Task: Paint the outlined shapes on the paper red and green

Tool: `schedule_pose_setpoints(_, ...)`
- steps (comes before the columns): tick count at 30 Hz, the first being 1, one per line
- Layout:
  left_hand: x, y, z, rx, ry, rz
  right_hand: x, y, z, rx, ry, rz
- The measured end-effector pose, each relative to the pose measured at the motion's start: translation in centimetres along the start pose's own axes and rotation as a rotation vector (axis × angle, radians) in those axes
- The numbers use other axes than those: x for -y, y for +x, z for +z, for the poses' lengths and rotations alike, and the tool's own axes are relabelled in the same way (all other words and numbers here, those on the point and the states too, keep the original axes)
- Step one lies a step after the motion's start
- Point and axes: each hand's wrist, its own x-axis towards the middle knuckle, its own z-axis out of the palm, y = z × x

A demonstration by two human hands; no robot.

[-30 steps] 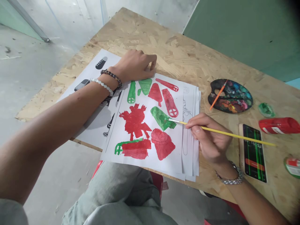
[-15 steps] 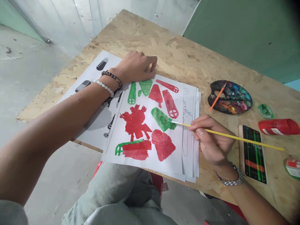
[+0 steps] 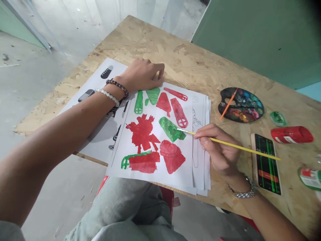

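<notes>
Lightly, left hand point(image 3: 141, 75) on paper point(image 3: 175, 177), right hand point(image 3: 218, 149) holding paintbrush point(image 3: 250, 151)

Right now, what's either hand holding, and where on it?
The right hand pinches a yellow paintbrush by the handle, near the bristle end. The left hand holds nothing, resting at the paper's edge.

Yellow paintbrush point(image 3: 233, 144), tilted (tip on green shape point(image 3: 169, 129))

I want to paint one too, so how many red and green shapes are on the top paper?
Red shapes: 5
Green shapes: 4, one tiny
Red-and-green shape: 1
Total: 10
</notes>
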Motion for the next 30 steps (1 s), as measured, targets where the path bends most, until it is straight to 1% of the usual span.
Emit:
schedule_pose_setpoints(3, 0.0, 0.0, 0.0, -0.003, -0.008, 0.007, -0.2, -0.2, -0.1, -0.023, 0.025, 0.004)
schedule_pose_setpoints(8, 0.3, -0.1, 0.2, -0.023, -0.056, 0.019, -0.8, -0.7, -0.3, -0.087, 0.103, 0.059)
schedule_pose_setpoints(10, 0.5, 0.0, 0.3, -0.016, -0.094, 0.024, -0.6, -0.4, -0.1, -0.072, 0.099, 0.063)
schedule_pose_setpoints(12, 0.6, 0.0, 0.3, -0.003, -0.130, 0.013, -0.1, 0.0, 0.1, -0.030, 0.073, 0.047)
schedule_pose_setpoints(15, 0.7, 0.0, 0.3, 0.002, -0.140, -0.009, 0.5, 0.5, 0.3, 0.014, 0.026, 0.028)
schedule_pose_setpoints(18, 0.6, 0.0, 0.3, 0.001, -0.136, -0.007, 0.3, 0.3, 0.2, -0.007, 0.043, 0.039)
schedule_pose_setpoints(22, 0.8, 0.0, 0.3, -0.011, -0.198, 0.014, -0.7, -0.5, -0.2, -0.056, 0.089, 0.048)
schedule_pose_setpoints(24, 0.9, 0.0, 0.4, -0.019, -0.219, 0.018, -0.7, -0.5, -0.1, -0.066, 0.093, 0.040)
schedule_pose_setpoints(30, 1.0, 0.1, 0.5, -0.030, -0.193, 0.035, 0.8, 0.7, 0.4, 0.018, -0.004, 0.020)
